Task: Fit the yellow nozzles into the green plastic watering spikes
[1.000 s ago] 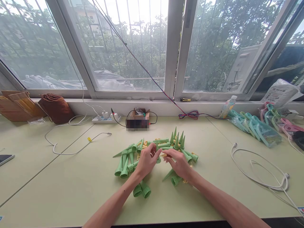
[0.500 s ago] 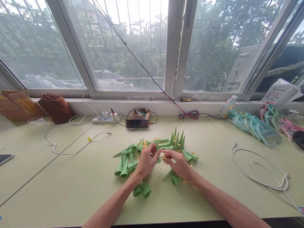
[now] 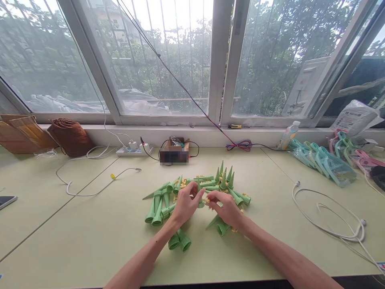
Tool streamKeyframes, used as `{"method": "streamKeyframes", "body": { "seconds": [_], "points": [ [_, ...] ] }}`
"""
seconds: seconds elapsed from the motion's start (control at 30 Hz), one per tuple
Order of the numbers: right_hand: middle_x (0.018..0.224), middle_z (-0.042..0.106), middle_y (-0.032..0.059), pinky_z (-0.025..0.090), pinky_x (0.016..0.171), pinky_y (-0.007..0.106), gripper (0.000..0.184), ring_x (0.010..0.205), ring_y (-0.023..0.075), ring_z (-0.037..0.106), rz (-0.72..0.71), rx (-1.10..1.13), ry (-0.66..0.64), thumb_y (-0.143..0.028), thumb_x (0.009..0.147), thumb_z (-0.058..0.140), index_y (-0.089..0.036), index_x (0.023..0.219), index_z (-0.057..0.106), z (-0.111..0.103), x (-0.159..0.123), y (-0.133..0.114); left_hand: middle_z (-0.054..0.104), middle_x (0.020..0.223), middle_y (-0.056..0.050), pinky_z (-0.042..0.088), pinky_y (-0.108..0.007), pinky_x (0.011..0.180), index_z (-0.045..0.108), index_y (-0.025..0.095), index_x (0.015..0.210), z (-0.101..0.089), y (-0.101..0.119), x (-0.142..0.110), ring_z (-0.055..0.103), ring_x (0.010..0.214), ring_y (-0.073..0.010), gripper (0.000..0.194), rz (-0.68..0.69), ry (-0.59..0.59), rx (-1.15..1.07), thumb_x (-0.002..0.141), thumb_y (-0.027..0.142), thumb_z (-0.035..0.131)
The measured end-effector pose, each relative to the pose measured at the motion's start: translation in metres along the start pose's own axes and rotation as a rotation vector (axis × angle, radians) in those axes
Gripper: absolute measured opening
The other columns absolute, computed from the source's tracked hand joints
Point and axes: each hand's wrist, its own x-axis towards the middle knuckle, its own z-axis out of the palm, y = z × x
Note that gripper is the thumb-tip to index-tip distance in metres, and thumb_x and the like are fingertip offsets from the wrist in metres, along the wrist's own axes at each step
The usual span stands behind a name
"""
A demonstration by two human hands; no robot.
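Note:
My left hand (image 3: 188, 201) is closed around a green plastic watering spike (image 3: 200, 204), its point upward and its wide collar below my fingers. Between the fingertips of my right hand (image 3: 224, 206) is a small yellow valve (image 3: 207, 200), close against the side of that spike. Whether the valve sits in the spike's hole I cannot tell. Several loose green spikes (image 3: 157, 214) lie left of my hands, and two more (image 3: 184, 241) lie by my left forearm. Behind my hands a group of spikes (image 3: 223, 182) stands upright among yellow valves.
A small open cardboard box (image 3: 180, 141) and a power strip (image 3: 128, 150) stand along the window ledge. White cables (image 3: 327, 231) coil at the right. Bagged pastel plastic items (image 3: 331, 162) and a bottle (image 3: 289, 134) lie at the back right, a brown bag (image 3: 70, 136) at the back left.
The yellow valve has turned slightly between my right fingertips, beside the spike. My left hand and the spike have hardly moved.

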Motion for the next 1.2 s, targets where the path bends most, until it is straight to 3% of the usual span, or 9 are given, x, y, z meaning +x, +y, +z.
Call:
{"method": "streamKeyframes", "body": {
  "seconds": [0.37,0.7,0.87,1.2],
  "points": [
    [0.065,0.06,0.0001,0.045,0.058,0.025,0.019,0.056,0.0135,0.054,-0.055,-0.119,-0.051,-0.027,0.095,0.054,-0.019,0.08,0.063,-0.0011,-0.0003,0.0024,0.04,0.063,0.005,0.034,-0.018,0.046,0.043,0.02,0.071,-0.0006,0.002,0.0002,0.04,0.056,-0.0097,0.032,-0.023,0.01,-0.081,0.087,0.043,0.059],
    [0.065,0.059,-0.0001,0.047,0.055,0.025,0.021,0.055,0.0128,0.055,0.07,0.034,0.083,-0.031,0.096,0.052,-0.018,0.083,0.062,-0.0037,0.0014,0.0019,0.058,0.076,-0.001,0.052,-0.025,0.05,0.056,0.016,0.089,-0.0028,0.0009,0.0048,0.055,0.055,-0.0109,0.025,-0.105,-0.094,-0.399,0.086,0.04,0.063],
    [0.067,0.059,0.0004,0.048,0.054,0.025,0.021,0.055,0.0127,0.055,0.111,0.146,0.136,-0.034,0.096,0.053,-0.018,0.086,0.062,-0.0038,0.0025,-0.001,0.062,0.084,-0.006,0.051,-0.023,0.053,0.062,0.015,0.093,-0.005,0.0001,0.0063,0.058,0.071,-0.0154,0.025,-0.085,-0.136,-0.37,0.083,0.039,0.065],
    [0.062,0.053,-0.0014,0.045,0.051,0.024,0.026,0.053,0.0123,0.051,0.114,0.125,0.161,-0.037,0.095,0.052,-0.019,0.078,0.056,-0.0051,0.0019,-0.0013,0.054,0.075,-0.002,0.05,-0.021,0.049,0.057,0.017,0.085,-0.0046,0.0035,0.0051,0.054,0.066,-0.0139,0.028,-0.09,-0.186,-0.361,0.082,0.043,0.066]
  ]
}}
